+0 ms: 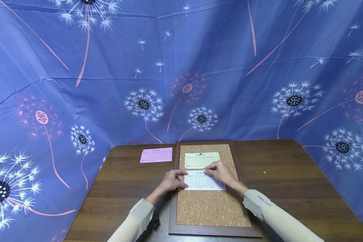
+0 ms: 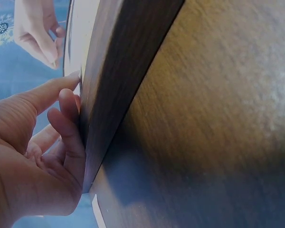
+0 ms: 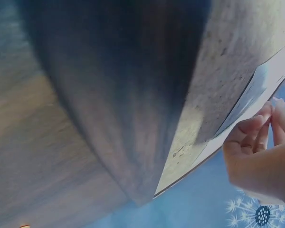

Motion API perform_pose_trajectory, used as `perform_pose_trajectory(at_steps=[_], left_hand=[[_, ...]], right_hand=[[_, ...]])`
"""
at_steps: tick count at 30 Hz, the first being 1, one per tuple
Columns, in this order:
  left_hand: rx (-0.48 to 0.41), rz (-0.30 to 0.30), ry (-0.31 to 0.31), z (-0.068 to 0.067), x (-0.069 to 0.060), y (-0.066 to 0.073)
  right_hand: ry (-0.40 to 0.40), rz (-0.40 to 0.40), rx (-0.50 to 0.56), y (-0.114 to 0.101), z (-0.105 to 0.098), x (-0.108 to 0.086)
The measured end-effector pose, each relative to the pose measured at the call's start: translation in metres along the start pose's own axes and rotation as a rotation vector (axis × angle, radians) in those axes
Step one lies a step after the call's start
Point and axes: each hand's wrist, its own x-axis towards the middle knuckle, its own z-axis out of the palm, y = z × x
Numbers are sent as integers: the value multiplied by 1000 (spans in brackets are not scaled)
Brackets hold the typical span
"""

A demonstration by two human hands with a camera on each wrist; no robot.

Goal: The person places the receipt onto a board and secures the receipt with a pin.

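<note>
A white printed form [image 1: 204, 181] lies on the cork board [image 1: 211, 208], just below a pale yellow form [image 1: 196, 161] with a green spot at its top. My left hand [image 1: 173, 179] holds the white form's left edge, index finger near the upper corner and thumb near the lower one. In the left wrist view its other fingers curl beside the wooden frame [image 2: 104, 71]. At the white form's top edge, my right hand [image 1: 219, 170] pinches a small thumbtack, mostly hidden by the fingertips; the left wrist view shows this hand [image 2: 35, 28] with thumb and finger together.
A pink stack of forms [image 1: 156, 155] lies on the brown table [image 1: 124, 188], left of the board. A small gold-coloured thumbtack [image 1: 264, 172] sits on the table to the right. Behind the table hangs a blue dandelion-patterned cloth [image 1: 181, 50].
</note>
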Motion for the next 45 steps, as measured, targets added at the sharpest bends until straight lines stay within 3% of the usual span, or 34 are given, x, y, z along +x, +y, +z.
perform_pose_trajectory(at_steps=[3,12,21,45], left_hand=[[-6,-3,0,1,1,-1],[-3,-15,4,4,1,-1],[-10,-21,8,1,0,-1],[-8,-21,4,0,0,-2]], right_hand=[[24,56,-39,-1,4,3],[12,120,-88,-1,10,3],[22,70,-133,-3,8,3],[8,49,-249,-10,8,7]])
